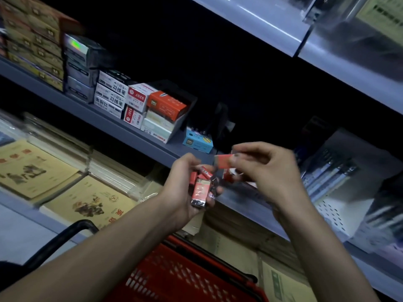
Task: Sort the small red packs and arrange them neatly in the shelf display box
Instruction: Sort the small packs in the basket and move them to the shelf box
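Sorting looks to be the step in hand: the left hand [185, 184] cradles a loose cluster of small red packs [200, 189] in front of the shelf [135, 136], its fingers [212, 195] curled round them. The right hand [268, 168] holds a single red pack [223, 161] just above the cluster, thumb and fingers [246, 147] clamped on one end. The next move probably calls for turning that pack to match the others and lowering it squarely into the display box, which may be the red-and-white box [230, 177] half hidden under the right hand, though I cannot tell for sure.
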{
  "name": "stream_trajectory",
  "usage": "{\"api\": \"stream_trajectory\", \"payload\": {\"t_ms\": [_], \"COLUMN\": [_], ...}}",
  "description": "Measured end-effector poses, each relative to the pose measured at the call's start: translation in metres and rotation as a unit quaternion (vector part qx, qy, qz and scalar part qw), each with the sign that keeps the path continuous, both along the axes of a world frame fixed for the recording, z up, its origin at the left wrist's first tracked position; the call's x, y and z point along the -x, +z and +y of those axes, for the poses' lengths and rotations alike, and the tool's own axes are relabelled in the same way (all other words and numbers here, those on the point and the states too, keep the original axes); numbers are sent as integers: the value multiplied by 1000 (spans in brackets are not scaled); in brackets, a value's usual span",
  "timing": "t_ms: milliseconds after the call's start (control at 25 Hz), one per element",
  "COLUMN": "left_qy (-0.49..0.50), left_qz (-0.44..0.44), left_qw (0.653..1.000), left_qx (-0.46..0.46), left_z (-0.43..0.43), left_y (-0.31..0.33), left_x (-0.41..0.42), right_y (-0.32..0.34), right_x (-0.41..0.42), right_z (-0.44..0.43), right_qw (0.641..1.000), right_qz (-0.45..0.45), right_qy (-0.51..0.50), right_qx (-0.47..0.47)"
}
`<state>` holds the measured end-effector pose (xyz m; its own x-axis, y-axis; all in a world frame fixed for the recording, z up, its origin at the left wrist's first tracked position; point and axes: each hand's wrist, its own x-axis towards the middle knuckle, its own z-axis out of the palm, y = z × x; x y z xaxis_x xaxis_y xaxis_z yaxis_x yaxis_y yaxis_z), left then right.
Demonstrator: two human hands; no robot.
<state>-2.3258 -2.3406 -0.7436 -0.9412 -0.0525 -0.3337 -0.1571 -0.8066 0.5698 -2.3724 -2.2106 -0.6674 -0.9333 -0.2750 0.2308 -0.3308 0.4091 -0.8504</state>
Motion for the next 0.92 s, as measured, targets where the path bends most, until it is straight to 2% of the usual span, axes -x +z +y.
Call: {"api": "stream_trajectory", "payload": {"t_ms": [80, 160, 320, 400, 480, 560, 640, 720, 800, 840, 920], "left_qy": [8, 3, -12, -12, 0, -6, -24, -27, -27, -31, -53], "left_qz": [-7, -7, 8, 15, 32, 63, 89, 86, 51, 35, 29], "left_qw": [1000, 1000, 1000, 1000, 999, 997, 995, 995, 998, 999, 996], "left_qx": [-15, -14, -6, 6, 26, 43, 44, 35, 2, -24, -68], "left_z": [-4, -6, -5, -4, -2, 0, 2, 5, 7, 4, -5], "left_y": [-2, -3, 0, 0, -1, -3, -4, -2, 1, 2, 0], "left_x": [1, 1, 0, 1, 2, 6, 8, 8, 5, 3, 0], "right_y": [2, -6, -34, -36, -26, -13, -9, -8, -2, -1, -3], "right_x": [31, 65, 98, 94, 73, 41, 15, 5, 9, 18, 48], "right_z": [15, 28, 39, 42, 41, 29, 15, 10, 14, 16, 20], "right_qw": [975, 935, 911, 916, 949, 989, 996, 995, 998, 1000, 984], "right_qz": [150, 217, 135, 158, 171, 79, -38, -69, -45, -6, 101], "right_qy": [-121, -174, -113, -105, -97, -19, 59, 74, 45, 10, -101], "right_qx": [-111, -221, -373, -353, -248, -121, -56, -10, 8, -9, -106]}}
